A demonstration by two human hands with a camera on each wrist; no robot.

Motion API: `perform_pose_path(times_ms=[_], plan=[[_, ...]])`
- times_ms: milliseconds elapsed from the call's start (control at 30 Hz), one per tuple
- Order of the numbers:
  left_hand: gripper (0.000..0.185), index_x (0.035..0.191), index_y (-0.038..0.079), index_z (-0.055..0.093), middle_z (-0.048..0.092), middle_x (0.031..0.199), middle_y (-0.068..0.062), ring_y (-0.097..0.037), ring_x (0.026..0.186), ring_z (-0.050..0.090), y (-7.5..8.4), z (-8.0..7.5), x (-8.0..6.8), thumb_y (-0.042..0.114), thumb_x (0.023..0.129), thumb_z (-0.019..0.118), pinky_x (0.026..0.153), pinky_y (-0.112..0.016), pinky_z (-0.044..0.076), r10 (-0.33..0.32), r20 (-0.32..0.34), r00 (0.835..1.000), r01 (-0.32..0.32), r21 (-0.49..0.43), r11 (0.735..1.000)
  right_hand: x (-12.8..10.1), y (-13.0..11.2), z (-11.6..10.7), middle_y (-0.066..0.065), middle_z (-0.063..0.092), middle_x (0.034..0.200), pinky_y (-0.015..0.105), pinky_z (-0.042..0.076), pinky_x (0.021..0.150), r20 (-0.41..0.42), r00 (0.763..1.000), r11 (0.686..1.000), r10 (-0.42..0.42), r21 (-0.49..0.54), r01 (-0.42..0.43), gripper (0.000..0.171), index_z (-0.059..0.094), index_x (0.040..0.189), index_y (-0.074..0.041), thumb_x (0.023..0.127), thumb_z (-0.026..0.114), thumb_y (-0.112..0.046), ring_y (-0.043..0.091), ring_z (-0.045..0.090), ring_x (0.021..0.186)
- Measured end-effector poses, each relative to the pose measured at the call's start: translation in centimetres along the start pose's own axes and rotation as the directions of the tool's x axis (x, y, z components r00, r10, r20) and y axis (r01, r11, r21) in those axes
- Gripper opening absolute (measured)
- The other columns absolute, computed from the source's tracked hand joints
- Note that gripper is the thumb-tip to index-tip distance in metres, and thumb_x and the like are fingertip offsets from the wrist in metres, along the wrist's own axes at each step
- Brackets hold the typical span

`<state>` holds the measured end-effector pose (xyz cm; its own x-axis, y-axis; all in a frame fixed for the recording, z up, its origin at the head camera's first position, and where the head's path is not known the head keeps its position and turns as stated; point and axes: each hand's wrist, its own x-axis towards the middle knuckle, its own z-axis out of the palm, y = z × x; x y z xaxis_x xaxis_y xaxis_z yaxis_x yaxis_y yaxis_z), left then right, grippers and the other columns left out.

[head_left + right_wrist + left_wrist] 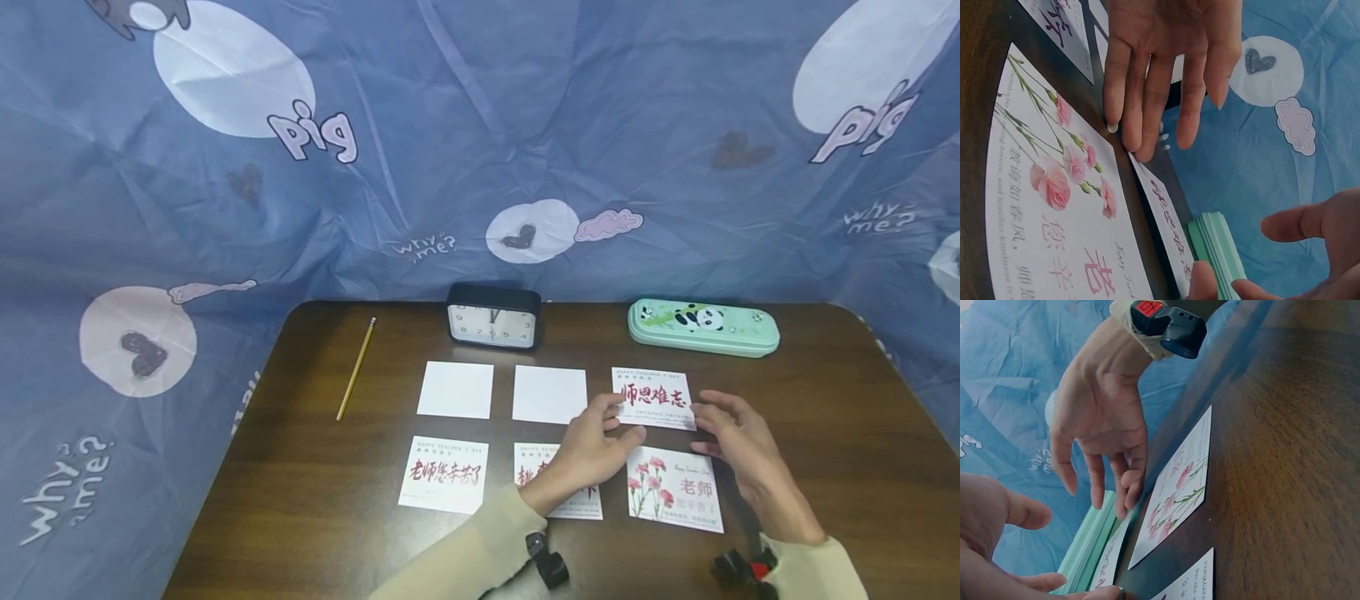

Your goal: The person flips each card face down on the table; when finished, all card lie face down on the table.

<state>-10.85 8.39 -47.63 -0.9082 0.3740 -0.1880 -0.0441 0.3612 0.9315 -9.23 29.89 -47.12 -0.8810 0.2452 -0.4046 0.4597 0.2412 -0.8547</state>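
Closest to me is the flower card (675, 490), flat on the bench (825, 433) right between my two wrists. Just past it, at about 12 o'clock from that card, sits the red-lettered card (651, 397), and that's the one both grips are working on. Left hand (588, 454) comes in from 7 o'clock with the fingers loosely spread and pretty straight, fingertips (1107, 592) touching the card's near left corner. Right hand (738, 450) is at roughly 4 o'clock from the card, fingers relaxed and fanned out, tips (1124, 506) down at its right edge. Neither grip is actually pinching it as far as I can tell; the card looks flat on the bench, or barely off it on the right side.

Further out at 12 o'clock there's the mint pencil case (703, 327) with a panda on it, and the black clock (494, 317) off at 11. Two blank cards (502, 392) lie left of the red-lettered one, and a pencil (356, 368) sits way over at 10 o'clock.
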Motion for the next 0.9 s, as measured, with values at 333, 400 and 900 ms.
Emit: perform_pose_path(times_ms=[333, 400, 900], plan=[[0.06, 0.152, 0.01, 0.049, 0.056, 0.153, -0.017, -0.031, 0.137, 0.061, 0.5, -0.2, -0.1, 0.034, 0.1, 0.067, 0.108, -0.033, 0.056, -0.002, 0.049, 0.999, 0.002, 0.013, 1.0, 0.6, -0.5, -0.6, 0.03, 0.04, 0.157, 0.022, 0.061, 0.076, -0.002, 1.0, 0.999, -0.029, -0.021, 0.029, 0.065, 0.023, 0.162, 0.0, 0.11, 0.043, -0.033, 0.036, 0.05, 0.138], [0.06, 0.152, 0.01, 0.049, 0.056, 0.153, -0.017, -0.031, 0.137, 0.061, 0.5, -0.2, -0.2, 0.034, 0.1, 0.067, 0.108, -0.033, 0.056, -0.004, 0.05, 0.999, 0.004, 0.018, 1.0, 2.0, 0.9, -0.9, 0.028, 0.045, 0.152, 0.025, 0.064, 0.076, -0.034, 0.998, 0.998, -0.052, -0.024, 0.051, 0.066, 0.028, 0.16, -0.001, 0.108, 0.048, -0.036, 0.034, 0.055, 0.132], [0.06, 0.152, 0.011, 0.048, 0.056, 0.153, -0.018, -0.03, 0.135, 0.063, 0.6, -0.1, -0.2, 0.033, 0.1, 0.067, 0.107, -0.032, 0.057, 0.003, 0.044, 0.999, -0.004, 0.029, 1.0, 3.0, 2.2, -1.0, 0.032, 0.04, 0.157, 0.028, 0.065, 0.078, 0.012, 1.0, 0.999, -0.014, -0.036, 0.015, 0.075, 0.026, 0.161, 0.001, 0.105, 0.055, -0.04, 0.024, 0.061, 0.121]])
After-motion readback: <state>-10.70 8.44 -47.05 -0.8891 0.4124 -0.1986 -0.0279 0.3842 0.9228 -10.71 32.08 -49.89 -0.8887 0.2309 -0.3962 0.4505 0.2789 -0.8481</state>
